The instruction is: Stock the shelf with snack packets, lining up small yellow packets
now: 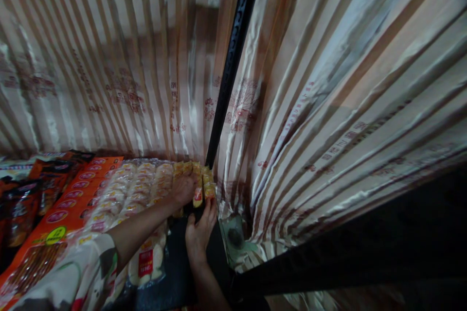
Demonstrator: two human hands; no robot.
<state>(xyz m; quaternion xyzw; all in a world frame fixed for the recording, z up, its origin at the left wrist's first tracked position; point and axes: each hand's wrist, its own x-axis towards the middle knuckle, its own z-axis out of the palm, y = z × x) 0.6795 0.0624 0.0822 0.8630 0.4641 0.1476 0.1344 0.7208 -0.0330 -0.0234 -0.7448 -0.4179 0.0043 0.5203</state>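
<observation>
At the right end of a dark shelf (pixel 175 272), small yellow snack packets (pixel 197 194) stand in short rows. My left hand (pixel 184 187) reaches in from the left, its fingers bent and close together on these packets; its fingertips are partly hidden. Lower and to the right, my right hand (pixel 201 228) touches the front of the outermost yellow packet (pixel 209 190) with its fingertips. Its thumb is held apart from the fingers. Left of my left hand lie rows of clear-wrapped pale buns or cakes (pixel 136 192), partly covered by my forearm.
Orange snack packs (pixel 78 189) and dark orange-black bags (pixel 22 209) fill the shelf's left side. A black upright post (pixel 233 48) rises behind the yellow packets. Striped, printed sheeting (pixel 146 58) hangs behind and to the right. A dark beam (pixel 328 238) crosses the lower right.
</observation>
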